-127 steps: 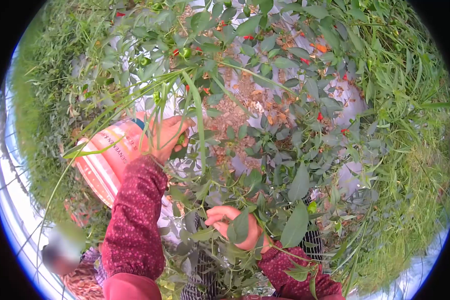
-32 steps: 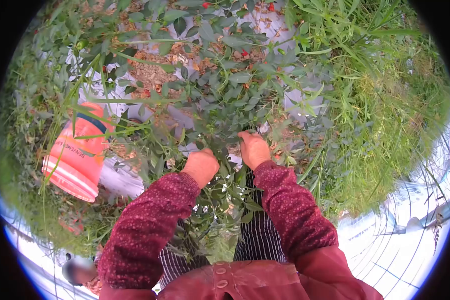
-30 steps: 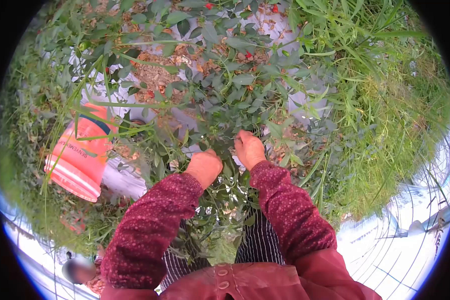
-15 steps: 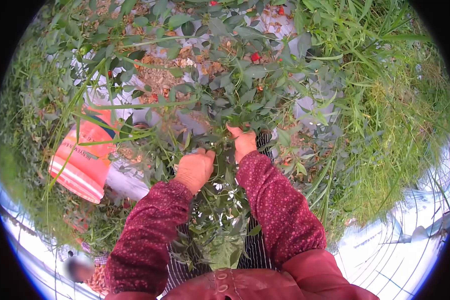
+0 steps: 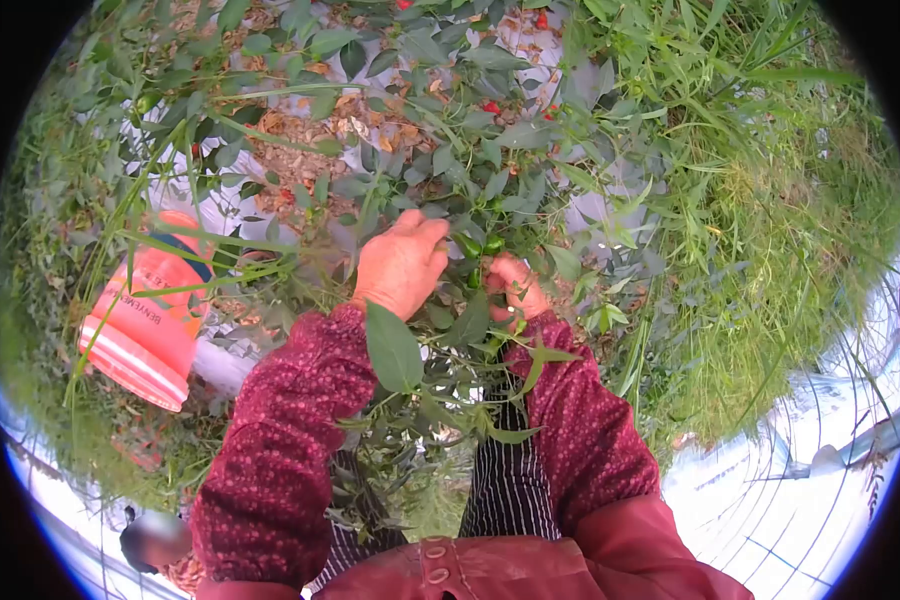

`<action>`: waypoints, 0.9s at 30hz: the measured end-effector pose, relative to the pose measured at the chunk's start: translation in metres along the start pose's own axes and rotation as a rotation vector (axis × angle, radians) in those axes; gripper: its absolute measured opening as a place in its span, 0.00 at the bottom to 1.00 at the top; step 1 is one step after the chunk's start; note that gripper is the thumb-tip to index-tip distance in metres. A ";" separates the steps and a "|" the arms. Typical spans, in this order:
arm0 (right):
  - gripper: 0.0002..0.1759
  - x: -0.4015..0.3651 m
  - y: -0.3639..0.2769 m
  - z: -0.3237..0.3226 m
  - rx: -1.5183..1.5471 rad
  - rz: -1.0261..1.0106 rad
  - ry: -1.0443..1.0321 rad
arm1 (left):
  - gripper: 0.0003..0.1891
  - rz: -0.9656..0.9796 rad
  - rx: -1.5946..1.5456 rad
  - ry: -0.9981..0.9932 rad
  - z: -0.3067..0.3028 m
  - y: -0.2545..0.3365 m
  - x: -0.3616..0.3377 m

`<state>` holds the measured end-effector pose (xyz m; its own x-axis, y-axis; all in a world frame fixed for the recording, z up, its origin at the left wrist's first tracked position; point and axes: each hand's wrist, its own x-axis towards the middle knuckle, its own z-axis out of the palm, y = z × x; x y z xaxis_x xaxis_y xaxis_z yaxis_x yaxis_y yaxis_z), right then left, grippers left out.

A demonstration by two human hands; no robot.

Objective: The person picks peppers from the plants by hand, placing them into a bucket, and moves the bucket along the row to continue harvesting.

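My left hand (image 5: pixel 402 264) is at the plant in the middle, its fingers curled together at the leaves; what they hold, if anything, is hidden. Close by on the right, my right hand (image 5: pixel 516 286) has its fingers bent in among the stems, and I cannot make out what is between them. Green peppers (image 5: pixel 482 246) hang between the two hands. A large leaf (image 5: pixel 394 348) stands out below my left hand.
A red bucket (image 5: pixel 150 325) lies tilted at the left behind grass blades. Red fruits (image 5: pixel 491 107) show among leaves over pale sheeting (image 5: pixel 210 195). Tall grass (image 5: pixel 770 230) grows at the right. Another person (image 5: pixel 160 545) is at the lower left.
My left hand has moved up and forward to the leaves. My right hand has shifted slightly right and down, with its fingers now curled. Green peppers have come into sight between them.
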<state>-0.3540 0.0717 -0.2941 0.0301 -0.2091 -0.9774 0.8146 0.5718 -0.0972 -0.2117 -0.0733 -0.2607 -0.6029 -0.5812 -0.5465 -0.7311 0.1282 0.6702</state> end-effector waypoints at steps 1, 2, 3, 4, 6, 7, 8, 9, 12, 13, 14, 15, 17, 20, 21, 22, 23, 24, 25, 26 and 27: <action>0.07 0.000 -0.005 0.000 -0.121 0.052 -0.011 | 0.09 0.095 0.089 -0.039 0.005 0.003 0.007; 0.07 0.019 0.008 -0.011 -0.179 -0.083 -0.035 | 0.07 0.142 0.184 -0.137 0.017 -0.001 0.012; 0.07 0.014 0.009 -0.006 -0.180 -0.085 -0.032 | 0.07 0.144 0.181 -0.137 0.024 -0.001 0.015; 0.08 0.005 0.010 0.002 -0.250 -0.286 -0.061 | 0.06 0.125 0.269 -0.218 0.028 -0.002 0.017; 0.09 0.008 0.005 0.002 -0.120 -0.069 -0.057 | 0.06 0.126 0.328 -0.303 0.028 -0.003 0.015; 0.09 0.009 0.007 -0.001 -0.117 -0.071 -0.058 | 0.06 0.128 0.332 -0.304 0.025 -0.003 0.014; 0.09 0.009 0.009 -0.003 -0.173 -0.036 -0.012 | 0.06 0.143 0.301 -0.311 0.023 -0.002 0.012; 0.09 0.007 0.008 0.001 -0.230 -0.001 0.035 | 0.06 0.157 0.270 -0.318 0.021 -0.002 0.010; 0.11 0.007 0.008 0.015 -0.063 0.014 0.022 | 0.11 0.122 0.310 -0.367 0.019 -0.004 0.006; 0.13 0.002 0.005 0.022 0.002 0.068 0.019 | 0.11 0.084 0.344 -0.407 0.018 -0.002 0.003; 0.15 -0.001 0.003 0.026 -0.110 0.073 0.032 | 0.12 0.051 0.315 -0.345 0.019 -0.001 -0.001; 0.15 -0.001 0.008 0.025 -0.109 0.072 0.032 | 0.12 0.052 0.317 -0.345 0.018 0.001 -0.007; 0.17 0.006 0.026 0.016 -0.445 -0.388 -0.081 | 0.13 -0.009 0.282 -0.360 0.015 0.005 -0.018; 0.20 0.030 0.055 -0.002 -0.382 -0.408 -0.040 | 0.12 -0.022 0.171 -0.425 -0.005 0.011 -0.024; 0.21 0.031 0.057 0.000 -0.154 -0.190 0.049 | 0.12 -0.043 0.113 -0.454 -0.011 0.014 -0.027; 0.22 0.028 0.059 0.002 -0.096 -0.306 -0.005 | 0.13 -0.039 0.112 -0.444 -0.011 0.012 -0.032; 0.22 0.027 0.061 0.003 -0.091 -0.304 -0.005 | 0.13 -0.039 0.114 -0.447 -0.010 0.009 -0.035; 0.21 0.025 0.062 0.004 -0.235 -0.382 0.025 | 0.14 -0.060 0.077 -0.309 -0.009 0.005 -0.037; 0.20 0.025 0.061 0.006 -0.382 -0.462 0.054 | 0.15 -0.079 0.039 -0.165 -0.008 0.002 -0.037; 0.20 0.027 0.058 0.006 -0.382 -0.466 0.053 | 0.18 -0.041 0.070 -0.048 -0.006 -0.005 -0.034; 0.18 0.024 0.049 0.012 -0.342 -0.387 0.042 | 0.18 -0.038 0.068 -0.048 -0.006 -0.003 -0.028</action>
<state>-0.3065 0.0850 -0.3204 -0.2651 -0.4281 -0.8640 0.5254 0.6872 -0.5018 -0.1911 -0.0624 -0.2445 -0.5882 -0.5473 -0.5954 -0.7724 0.1619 0.6142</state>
